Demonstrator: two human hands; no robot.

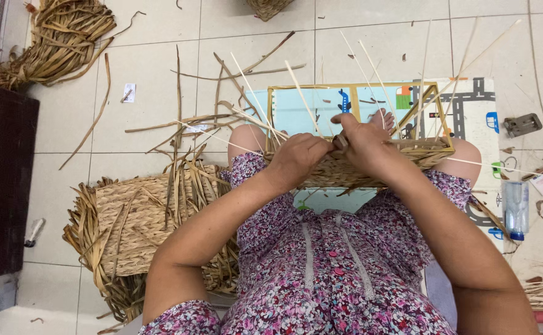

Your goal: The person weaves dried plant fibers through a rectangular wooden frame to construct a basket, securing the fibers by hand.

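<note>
The half-woven basket (370, 164) on its wire frame rests across the person's knees. Both hands sit at its near woven wall: left hand (299, 155) and right hand (361, 139) pressed together, pinching a straw strand (339, 141). A finished woven mat (135, 220) lies left.

We see a half-woven basket of dry, tan plant fibre (370, 164), rough and matt, built on a thin yellow frame that looks like painted metal (352, 87). Pale, smooth stiff splints (370, 68) stand out of the weave. Our left hand (299, 155) and right hand (361, 139) press on the coarse braid. The floor of large off-white tiles (160, 80) is glossy. A clear plastic bottle (517, 208) shines faintly; our flowered dress (327, 273) is soft matt cloth.
</note>
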